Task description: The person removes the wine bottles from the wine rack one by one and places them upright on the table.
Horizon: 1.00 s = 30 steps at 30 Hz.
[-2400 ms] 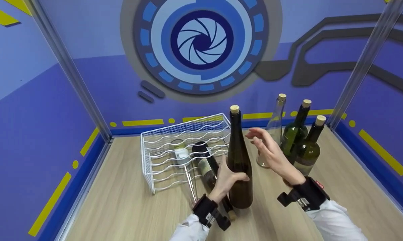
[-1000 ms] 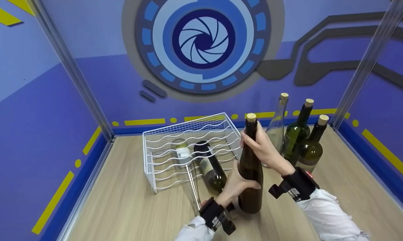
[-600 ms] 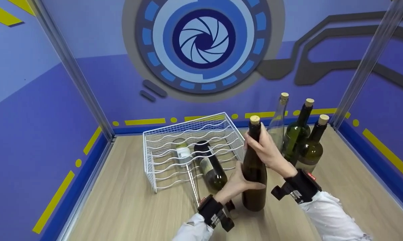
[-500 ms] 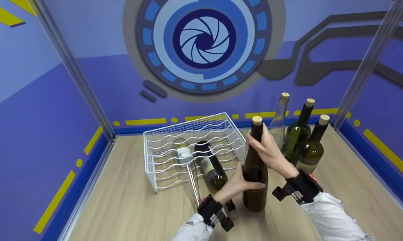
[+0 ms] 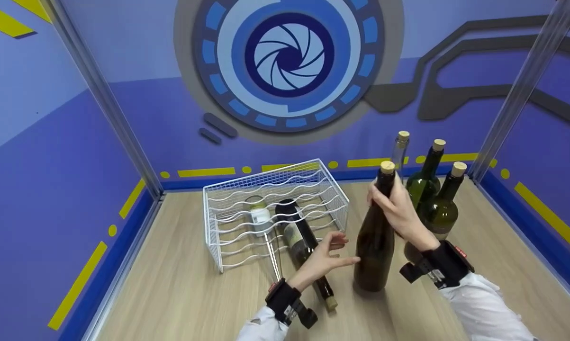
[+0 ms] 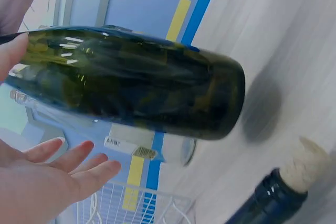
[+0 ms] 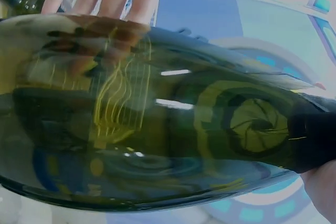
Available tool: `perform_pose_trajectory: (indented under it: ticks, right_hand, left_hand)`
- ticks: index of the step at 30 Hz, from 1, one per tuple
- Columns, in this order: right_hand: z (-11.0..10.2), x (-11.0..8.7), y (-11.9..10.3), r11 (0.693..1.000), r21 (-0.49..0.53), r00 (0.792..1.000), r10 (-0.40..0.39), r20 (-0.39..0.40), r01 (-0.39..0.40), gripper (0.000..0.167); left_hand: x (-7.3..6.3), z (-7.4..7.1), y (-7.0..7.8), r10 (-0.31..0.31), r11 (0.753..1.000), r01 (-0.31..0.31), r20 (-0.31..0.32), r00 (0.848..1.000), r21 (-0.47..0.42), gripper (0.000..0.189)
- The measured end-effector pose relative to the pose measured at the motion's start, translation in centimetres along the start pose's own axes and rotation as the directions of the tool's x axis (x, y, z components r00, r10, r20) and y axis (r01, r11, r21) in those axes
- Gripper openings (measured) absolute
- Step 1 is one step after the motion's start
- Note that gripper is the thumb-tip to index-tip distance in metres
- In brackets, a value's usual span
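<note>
My right hand (image 5: 401,213) grips the neck of a tall dark brown-green wine bottle (image 5: 375,246) with a cork stopper (image 5: 387,167). The bottle leans slightly, its base seemingly just off the table; a shadow lies apart from it in the left wrist view. My left hand (image 5: 320,263) is spread to the left of that bottle, holding nothing, its thumb near the glass. Below and behind the left hand, a dark labelled wine bottle (image 5: 296,234) lies in the white wire rack (image 5: 209,232), neck toward me. Left of it, a clear labelled bottle (image 5: 260,218) lies in the rack too.
At the right stand three corked bottles: a clear one (image 5: 399,154), partly hidden, a green one (image 5: 422,184) and an olive labelled one (image 5: 441,210). The printed back wall (image 5: 138,118) rises close behind the rack. Bare wood tabletop (image 5: 171,303) lies front left.
My right hand reached in and took the bottle's neck. The bottle moved right. My left hand, which held its body, has let go and drawn back left.
</note>
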State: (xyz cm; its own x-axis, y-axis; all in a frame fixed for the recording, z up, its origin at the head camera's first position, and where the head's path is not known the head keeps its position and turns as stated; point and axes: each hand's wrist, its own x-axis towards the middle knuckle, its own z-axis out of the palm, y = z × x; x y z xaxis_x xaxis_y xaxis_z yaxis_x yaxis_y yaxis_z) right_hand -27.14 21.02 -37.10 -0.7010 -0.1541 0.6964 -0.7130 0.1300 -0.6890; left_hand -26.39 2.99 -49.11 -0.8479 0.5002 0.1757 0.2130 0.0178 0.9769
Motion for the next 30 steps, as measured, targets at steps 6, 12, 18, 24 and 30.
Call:
perform_pose_trajectory:
  ticks: [6,12,18,24,30]
  right_hand:
    - [-1.3,-0.1,0.8,1.000,0.007,0.999,0.007,-0.048,-0.007,0.015]
    - [-2.6,-0.2,2.0,0.995,-0.091,0.986,0.013,-0.168,-0.029,0.018]
    - [-3.8,-0.3,3.1,0.980,-0.163,0.967,0.069,-0.245,-0.112,0.022]
    - [-4.5,-0.4,4.1,0.966,-0.218,0.962,0.078,-0.262,-0.138,0.022]
    - [-4.7,-0.5,4.5,0.950,-0.246,0.951,0.120,-0.285,-0.194,0.024]
  left_hand:
    - [-1.3,-0.7,1.6,0.081,0.997,-0.081,-0.012,0.997,-0.018,0.032]
    - [-1.9,-1.4,1.9,0.130,0.990,-0.130,0.004,0.992,0.056,0.030]
    - [-2.5,-2.0,2.1,0.116,0.991,-0.116,-0.002,0.993,0.070,0.029]
    - [-3.0,-2.3,2.0,0.112,0.990,-0.111,-0.010,0.994,0.084,0.030]
    - [-3.2,-2.5,1.9,0.108,0.991,-0.108,-0.005,0.994,0.084,0.027]
